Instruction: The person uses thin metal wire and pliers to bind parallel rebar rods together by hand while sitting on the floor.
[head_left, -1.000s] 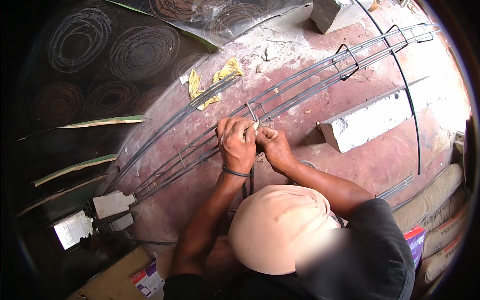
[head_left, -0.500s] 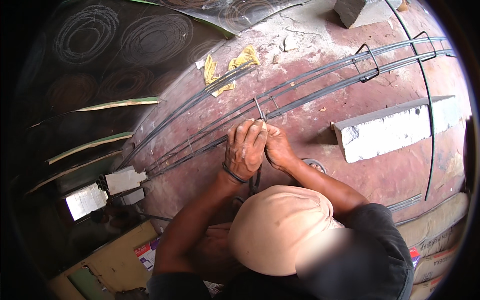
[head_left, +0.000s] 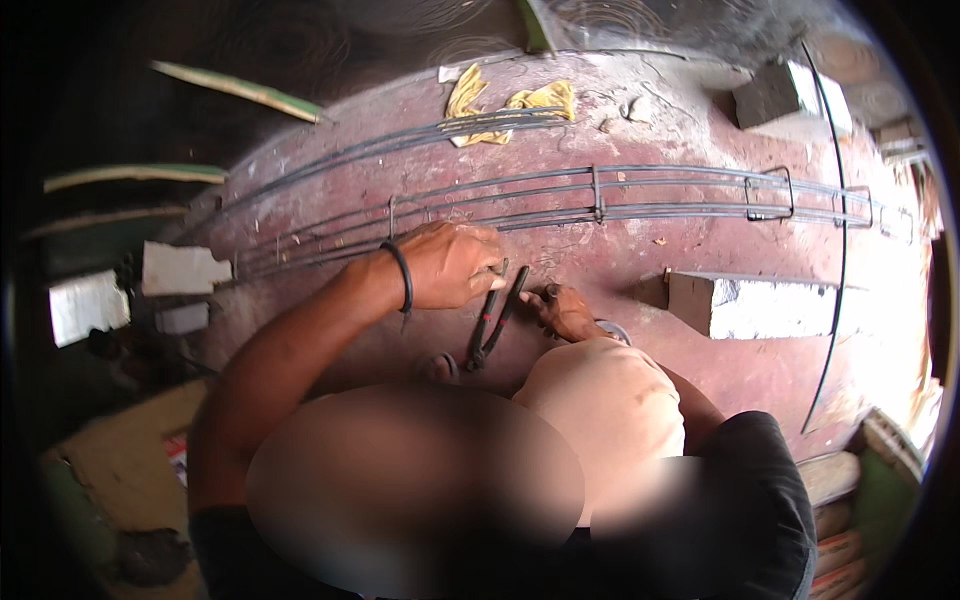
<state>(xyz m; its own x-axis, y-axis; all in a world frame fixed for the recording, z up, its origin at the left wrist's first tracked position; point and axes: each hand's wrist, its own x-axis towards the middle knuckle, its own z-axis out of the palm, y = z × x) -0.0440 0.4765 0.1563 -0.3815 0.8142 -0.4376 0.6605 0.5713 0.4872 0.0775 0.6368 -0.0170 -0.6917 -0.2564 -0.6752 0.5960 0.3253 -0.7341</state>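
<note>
Black pincers with red marks on the handles [head_left: 488, 325] stand between my hands, jaws toward me and handles spread. My left hand [head_left: 450, 265], with a dark band at the wrist, has its fingertips closed at the left handle. My right hand [head_left: 566, 312] is lower, its fingers bent close beside the right handle; what they hold, if anything, I cannot make out. Just beyond my hands runs a long cage of steel bars [head_left: 680, 210]. A square stirrup [head_left: 598, 195] stands around its bars, and another stirrup [head_left: 770, 192] is farther right.
Loose steel bars [head_left: 380, 157] lie beyond the cage by a yellow cloth [head_left: 540, 97]. A white-faced block [head_left: 770, 305] lies to the right, with a grey block [head_left: 790, 100] behind it. A dark bar [head_left: 840, 220] crosses the cage. Tan cloth [head_left: 600, 400] covers the near middle.
My hands were together at a stirrup on the cage; now they are apart and nearer me. The pincers show between them, and the whole view has turned.
</note>
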